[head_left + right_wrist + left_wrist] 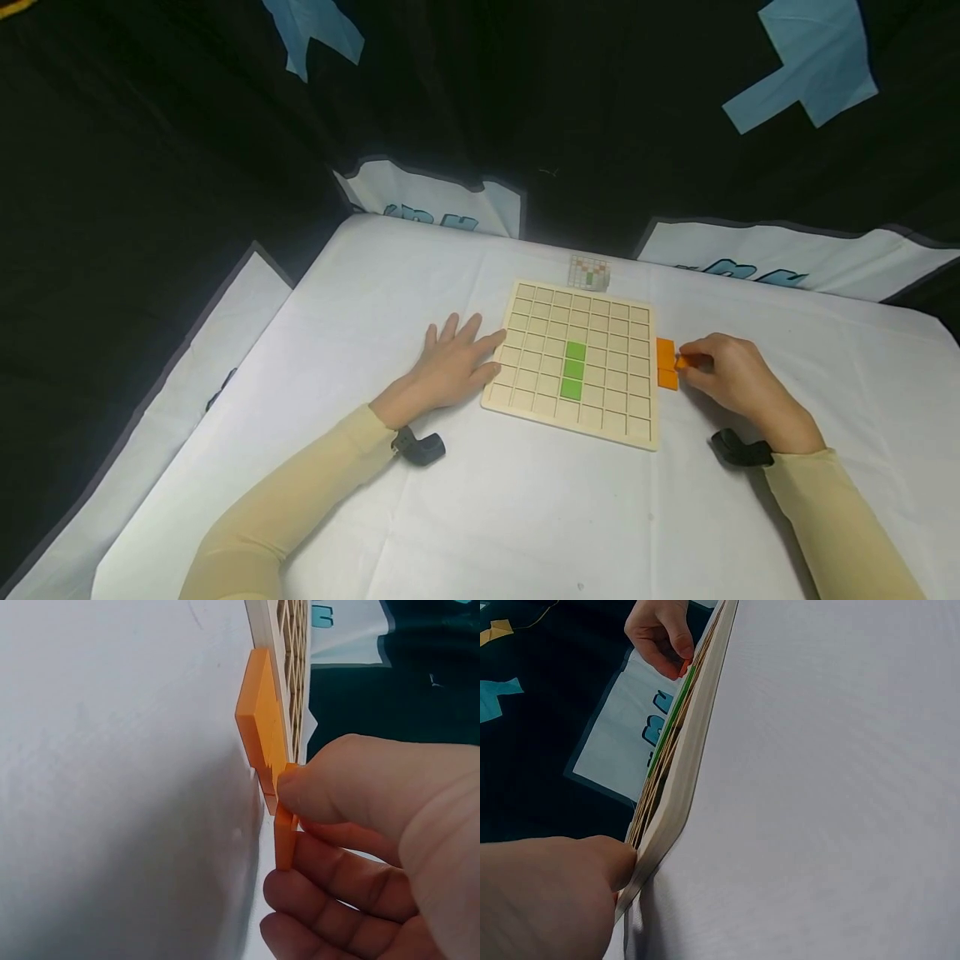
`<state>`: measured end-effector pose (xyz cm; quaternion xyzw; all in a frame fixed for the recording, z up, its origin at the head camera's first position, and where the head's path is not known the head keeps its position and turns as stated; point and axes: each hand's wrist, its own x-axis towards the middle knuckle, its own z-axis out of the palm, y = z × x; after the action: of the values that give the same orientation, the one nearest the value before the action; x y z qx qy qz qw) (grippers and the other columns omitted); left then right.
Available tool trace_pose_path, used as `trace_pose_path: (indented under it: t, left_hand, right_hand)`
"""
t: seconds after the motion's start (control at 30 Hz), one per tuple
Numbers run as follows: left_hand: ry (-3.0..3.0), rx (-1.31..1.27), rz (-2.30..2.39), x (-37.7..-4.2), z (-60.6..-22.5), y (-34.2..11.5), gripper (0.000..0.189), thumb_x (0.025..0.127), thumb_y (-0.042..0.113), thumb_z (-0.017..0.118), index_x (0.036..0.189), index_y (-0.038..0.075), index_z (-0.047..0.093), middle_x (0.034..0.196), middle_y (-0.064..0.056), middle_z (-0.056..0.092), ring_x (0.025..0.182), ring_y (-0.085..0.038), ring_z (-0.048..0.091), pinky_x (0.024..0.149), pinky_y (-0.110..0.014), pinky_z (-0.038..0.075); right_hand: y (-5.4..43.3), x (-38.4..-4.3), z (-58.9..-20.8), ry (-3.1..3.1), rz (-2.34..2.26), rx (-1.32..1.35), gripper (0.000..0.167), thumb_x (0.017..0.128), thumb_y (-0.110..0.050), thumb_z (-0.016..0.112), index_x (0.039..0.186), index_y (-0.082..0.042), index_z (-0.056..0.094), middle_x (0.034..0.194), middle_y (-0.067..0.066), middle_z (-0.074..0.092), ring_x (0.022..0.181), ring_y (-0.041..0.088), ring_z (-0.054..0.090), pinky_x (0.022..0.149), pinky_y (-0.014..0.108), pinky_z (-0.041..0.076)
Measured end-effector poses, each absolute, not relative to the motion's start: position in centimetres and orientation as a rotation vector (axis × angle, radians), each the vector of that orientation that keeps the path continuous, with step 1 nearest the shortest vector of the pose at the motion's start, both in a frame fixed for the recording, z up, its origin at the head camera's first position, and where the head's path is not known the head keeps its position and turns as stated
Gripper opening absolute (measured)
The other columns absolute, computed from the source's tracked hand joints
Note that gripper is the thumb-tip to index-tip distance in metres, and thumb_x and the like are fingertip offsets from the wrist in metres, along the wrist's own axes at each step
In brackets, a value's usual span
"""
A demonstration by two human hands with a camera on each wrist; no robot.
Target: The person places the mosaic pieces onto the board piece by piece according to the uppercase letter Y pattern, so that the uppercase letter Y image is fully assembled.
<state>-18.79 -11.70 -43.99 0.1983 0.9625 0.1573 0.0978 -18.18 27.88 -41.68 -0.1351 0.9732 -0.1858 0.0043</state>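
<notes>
A light wooden grid board (618, 333) lies on the white table, with several rows of square cells. Green tiles (573, 368) fill a short column of cells near its middle. My left hand (447, 368) rests at the board's left edge, fingers spread, with thumb and index finger on the rim. Beyond the right edge my right hand (738, 379) pinches an orange square tile (284, 841) between thumb and fingers. Other orange tiles (666, 352) lie flat against the board's right side, just beside the pinched one.
A small card (589, 273) printed with a coloured grid lies behind the board's far edge. White cloth covers the table (487, 517). Dark curtains (525, 100) with blue tape pieces (817, 67) hang behind it. Each wrist wears a black camera mount (420, 448).
</notes>
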Motion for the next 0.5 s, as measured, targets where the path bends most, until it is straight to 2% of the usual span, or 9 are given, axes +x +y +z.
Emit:
trace_pose_path:
  t: [0.5]
  left_hand:
    - [2.851, 0.576, 0.464, -18.66, -44.07, -11.78, 0.057, 0.106, 0.046, 0.043, 0.159, 0.026, 0.037, 0.169, -0.022, 0.020, 0.155, -0.054, 0.008, 0.120, -0.076, 0.007]
  right_hand:
    - [27.00, -18.48, -41.50, 3.041, -0.612, -0.423, 0.035, 0.080, -0.001, 0.073, 0.114, 0.010, 0.072, 0.103, 0.023, 0.071, 0.086, 0.030, 0.060, 0.081, 0.047, 0.055]
